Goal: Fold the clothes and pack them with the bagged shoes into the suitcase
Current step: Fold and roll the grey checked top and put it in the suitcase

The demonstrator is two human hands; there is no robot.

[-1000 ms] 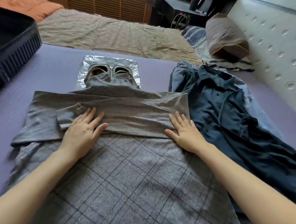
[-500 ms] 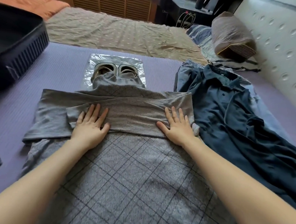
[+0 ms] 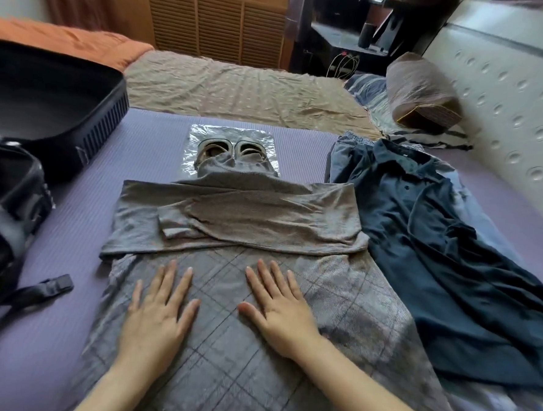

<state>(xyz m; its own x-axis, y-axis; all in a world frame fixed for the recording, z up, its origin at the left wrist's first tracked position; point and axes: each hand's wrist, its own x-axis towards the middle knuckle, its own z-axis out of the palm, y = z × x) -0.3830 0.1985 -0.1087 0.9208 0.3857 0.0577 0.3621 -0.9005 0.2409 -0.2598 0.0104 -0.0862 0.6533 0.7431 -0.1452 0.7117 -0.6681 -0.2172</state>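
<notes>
While both hands lie flat with fingers spread and hold nothing, the left hand (image 3: 157, 312) and the right hand (image 3: 278, 307) press side by side on the grey checked garment (image 3: 238, 356) in the lower middle of the frame. Just above the fingertips, its grey sleeves (image 3: 237, 219) are folded across the body. Its collar end overlaps the bagged shoes (image 3: 231, 147), which sit in clear plastic at the centre. To the right, touching the grey garment, a dark blue shirt (image 3: 436, 247) lies unfolded over pale blue fabric. All rest on the purple bed (image 3: 72, 225). At the left edge the open black suitcase (image 3: 47, 109) sits on the bed, a strap (image 3: 45, 288) trailing from it.
</notes>
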